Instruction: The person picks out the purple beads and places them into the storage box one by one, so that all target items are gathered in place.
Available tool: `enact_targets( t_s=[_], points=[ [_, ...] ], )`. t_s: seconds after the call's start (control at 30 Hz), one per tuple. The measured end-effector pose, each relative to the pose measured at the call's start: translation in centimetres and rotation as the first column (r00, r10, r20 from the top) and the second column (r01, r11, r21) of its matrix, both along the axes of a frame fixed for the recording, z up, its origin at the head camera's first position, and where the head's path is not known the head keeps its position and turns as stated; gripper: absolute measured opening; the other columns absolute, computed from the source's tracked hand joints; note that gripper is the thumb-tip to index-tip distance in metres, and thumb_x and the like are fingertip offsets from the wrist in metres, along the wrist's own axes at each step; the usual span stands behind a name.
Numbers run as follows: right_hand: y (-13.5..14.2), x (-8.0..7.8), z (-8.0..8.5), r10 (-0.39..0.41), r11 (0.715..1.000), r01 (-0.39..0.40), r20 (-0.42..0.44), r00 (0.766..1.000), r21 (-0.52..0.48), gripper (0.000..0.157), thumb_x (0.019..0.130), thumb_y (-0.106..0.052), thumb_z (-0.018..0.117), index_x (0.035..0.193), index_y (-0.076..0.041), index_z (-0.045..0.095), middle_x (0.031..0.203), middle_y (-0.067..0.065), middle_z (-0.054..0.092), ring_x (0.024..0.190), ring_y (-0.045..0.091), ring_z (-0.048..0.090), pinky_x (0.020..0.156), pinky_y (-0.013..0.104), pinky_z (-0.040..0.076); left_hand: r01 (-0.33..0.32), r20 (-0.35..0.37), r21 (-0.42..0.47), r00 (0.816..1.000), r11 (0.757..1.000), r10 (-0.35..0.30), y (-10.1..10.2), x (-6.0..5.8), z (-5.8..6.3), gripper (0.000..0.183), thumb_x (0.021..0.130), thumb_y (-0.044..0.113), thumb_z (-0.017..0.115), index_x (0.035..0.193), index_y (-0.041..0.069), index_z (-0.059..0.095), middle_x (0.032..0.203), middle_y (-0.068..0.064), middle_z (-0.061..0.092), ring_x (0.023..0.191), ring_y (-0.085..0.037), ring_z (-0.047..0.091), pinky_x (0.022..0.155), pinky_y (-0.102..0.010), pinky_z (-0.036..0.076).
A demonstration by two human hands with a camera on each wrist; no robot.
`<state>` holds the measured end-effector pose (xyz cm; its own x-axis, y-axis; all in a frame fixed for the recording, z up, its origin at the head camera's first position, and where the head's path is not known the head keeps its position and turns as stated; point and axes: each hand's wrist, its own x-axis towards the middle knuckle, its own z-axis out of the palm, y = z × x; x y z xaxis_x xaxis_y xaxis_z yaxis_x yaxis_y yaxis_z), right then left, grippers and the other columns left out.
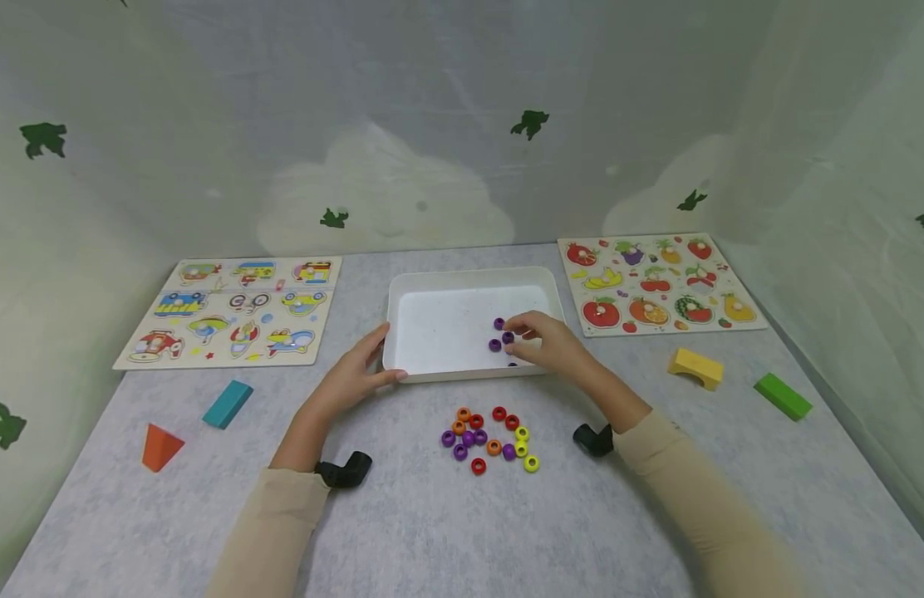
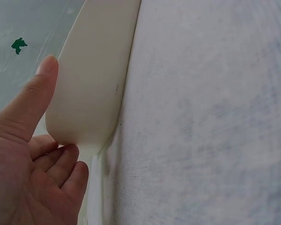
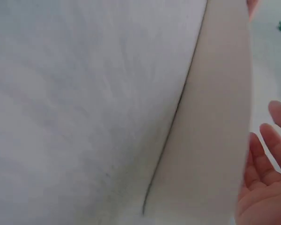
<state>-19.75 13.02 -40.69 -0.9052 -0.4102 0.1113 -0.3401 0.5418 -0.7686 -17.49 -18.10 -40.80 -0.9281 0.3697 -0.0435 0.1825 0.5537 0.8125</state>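
Observation:
A shallow white tray (image 1: 469, 375) lies in the middle of the table. My left hand (image 1: 356, 371) holds its near left corner, the thumb along the front wall and the other fingers at the left side. Over the right part of the tray is my right hand (image 1: 550, 342), its thumb and fingers parted above several purple beads (image 1: 495, 345). One of these beads (image 1: 508, 337) shows between the fingertips, close to the tray floor. From the right wrist view, the fingers (image 3: 274, 149) appear loosely bent behind the tray wall.
Red, orange, purple and yellow beads (image 1: 493, 448) are scattered before the tray. A vehicle puzzle board (image 1: 221, 286) lies at left, a fruit puzzle board (image 1: 628, 291) at right. Blue (image 1: 227, 404), orange (image 1: 161, 448), yellow (image 1: 695, 367) and green blocks (image 1: 783, 396) lie towards the sides.

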Motion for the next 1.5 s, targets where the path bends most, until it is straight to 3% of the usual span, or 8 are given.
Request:
enact_targets(
  t_s=[0.2, 0.37, 0.57, 0.77, 0.93, 1.13, 1.33, 1.5],
  points=[
    [0.6, 4.7, 0.4, 0.181, 0.980, -0.189, -0.124, 0.976, -0.060, 0.033, 0.073, -0.019, 0.063, 0.101, -0.006, 0.054, 0.098, 0.004, 0.053, 0.090, 0.021, 0.049, 0.077, 0.032, 0.043, 0.001, -0.019, -0.025, 1.000, 1.000, -0.001, -0.6, -1.0, -1.8, 0.090, 0.065, 0.044, 0.062, 0.134, 0.013, 0.011, 0.136, -0.004, 0.011, 0.122, -0.017, 0.014, 0.097, -0.030, 0.020],
    [0.9, 7.7, -0.2, 0.291, 0.954, -0.296, -0.084, 0.953, -0.045, 0.033, 0.073, -0.022, 0.063, 0.101, -0.007, 0.054, 0.098, 0.002, 0.053, 0.087, 0.018, 0.048, 0.073, 0.031, 0.044, 0.003, -0.029, -0.028, 1.000, 1.000, -0.004, -0.5, -1.0, -1.8, 0.091, 0.066, 0.045, 0.062, 0.134, 0.014, 0.011, 0.136, -0.004, 0.011, 0.122, -0.017, 0.015, 0.097, -0.032, 0.020],
    [0.7, 9.4, -1.5, 0.335, 0.942, -0.336, 0.023, 0.942, 0.026, 0.027, 0.072, -0.027, 0.063, 0.097, -0.016, 0.057, 0.097, -0.009, 0.053, 0.087, 0.009, 0.047, 0.076, 0.026, 0.042, -0.004, -0.025, -0.026, 1.000, 1.000, 0.003, -0.5, -1.1, -1.8, 0.091, 0.065, 0.046, 0.062, 0.134, 0.014, 0.012, 0.136, -0.004, 0.012, 0.122, -0.016, 0.015, 0.097, -0.031, 0.021],
    [0.3, 9.9, -2.3, 0.334, 0.928, -0.327, -0.010, 0.943, 0.179, 0.021, 0.073, -0.027, 0.062, 0.094, -0.025, 0.059, 0.095, -0.021, 0.052, 0.092, 0.002, 0.041, 0.080, 0.025, 0.038, 0.005, -0.031, -0.021, 1.000, 1.000, -0.006, -0.5, -1.1, -1.9, 0.090, 0.066, 0.044, 0.062, 0.134, 0.013, 0.011, 0.136, -0.005, 0.011, 0.122, -0.017, 0.014, 0.097, -0.032, 0.020],
    [-0.1, 10.0, -2.1, 0.323, 0.927, -0.313, -0.015, 0.946, 0.205, 0.018, 0.075, -0.024, 0.061, 0.093, -0.025, 0.059, 0.093, -0.020, 0.052, 0.091, 0.002, 0.042, 0.078, 0.024, 0.039, 0.004, -0.026, -0.009, 1.000, 1.000, -0.004, -0.5, -1.0, -1.9, 0.090, 0.065, 0.043, 0.063, 0.134, 0.014, 0.012, 0.136, -0.005, 0.011, 0.122, -0.018, 0.013, 0.098, -0.032, 0.020],
    [-0.1, 9.0, -0.4, 0.250, 0.966, -0.250, 0.007, 0.968, 0.057, 0.022, 0.077, -0.018, 0.059, 0.098, -0.016, 0.057, 0.093, -0.013, 0.053, 0.079, 0.003, 0.049, 0.069, 0.022, 0.045, -0.005, -0.009, -0.015, 1.000, 1.000, 0.005, -0.5, -1.0, -1.9, 0.091, 0.065, 0.045, 0.062, 0.134, 0.014, 0.011, 0.137, -0.003, 0.011, 0.122, -0.016, 0.014, 0.098, -0.031, 0.020],
    [-0.2, 5.1, 0.5, 0.117, 0.990, -0.121, -0.052, 0.992, -0.074, 0.024, 0.075, -0.011, 0.060, 0.099, -0.008, 0.057, 0.092, -0.007, 0.054, 0.079, 0.005, 0.052, 0.072, 0.023, 0.046, 0.005, 0.001, -0.013, 1.000, 1.000, -0.005, -0.6, -0.8, -1.6, 0.090, 0.066, 0.043, 0.062, 0.134, 0.013, 0.011, 0.137, -0.005, 0.010, 0.122, -0.018, 0.014, 0.098, -0.031, 0.019],
    [-0.8, 1.1, 0.0, -0.020, 0.996, 0.018, -0.019, 1.000, -0.085, 0.023, 0.075, -0.012, 0.060, 0.098, -0.010, 0.057, 0.093, -0.005, 0.055, 0.083, 0.007, 0.052, 0.075, 0.023, 0.045, 0.005, 0.004, 0.016, 1.000, 1.000, -0.005, 0.0, 0.0, 0.0, 0.085, 0.070, 0.031, 0.064, 0.133, 0.006, 0.012, 0.136, -0.011, 0.010, 0.122, -0.022, 0.013, 0.098, -0.034, 0.018]
  ],
)
